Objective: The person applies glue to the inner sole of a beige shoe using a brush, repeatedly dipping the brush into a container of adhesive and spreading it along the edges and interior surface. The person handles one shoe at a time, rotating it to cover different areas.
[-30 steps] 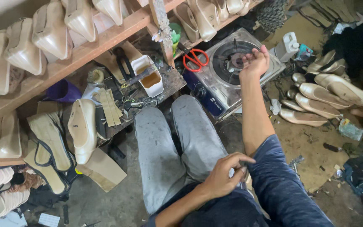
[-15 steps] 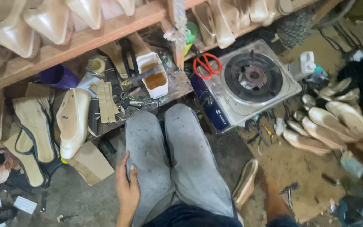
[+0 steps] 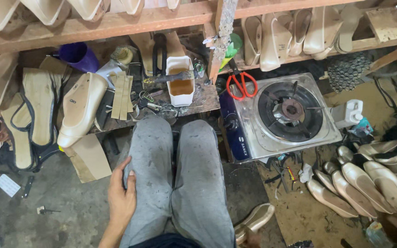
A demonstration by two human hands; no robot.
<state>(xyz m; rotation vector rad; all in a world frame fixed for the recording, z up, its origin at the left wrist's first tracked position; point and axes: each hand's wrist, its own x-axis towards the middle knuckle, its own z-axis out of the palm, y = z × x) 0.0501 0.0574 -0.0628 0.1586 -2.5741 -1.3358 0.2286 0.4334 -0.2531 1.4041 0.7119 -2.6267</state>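
One left hand (image 3: 121, 202) lies flat, holding nothing, on the grey trouser leg (image 3: 150, 170) below the single stove (image 3: 281, 115); right hand's out of view, like half a second ago. One red scissors (image 3: 241, 85) at the stove's left edge.

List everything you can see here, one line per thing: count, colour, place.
gas stove: one, steel with black burner, floor right of the knees.
scissors: one pair, red handles, on the stove's back left corner.
glue tub: one, white with amber liquid, low board ahead of the knees.
purple cup: one, under the shelf, left.
shoe last: one, cream, leaning at the board's left end.
finished shoes: several, beige, floor at right.
shoe by the thigh: one, beige, floor, lower middle.
wooden shelf: one, brown, across the top, carrying pale lasts.
left hand: resting on the left thigh of grey trousers.
right hand: barely visible at the bottom edge; grip unclear.
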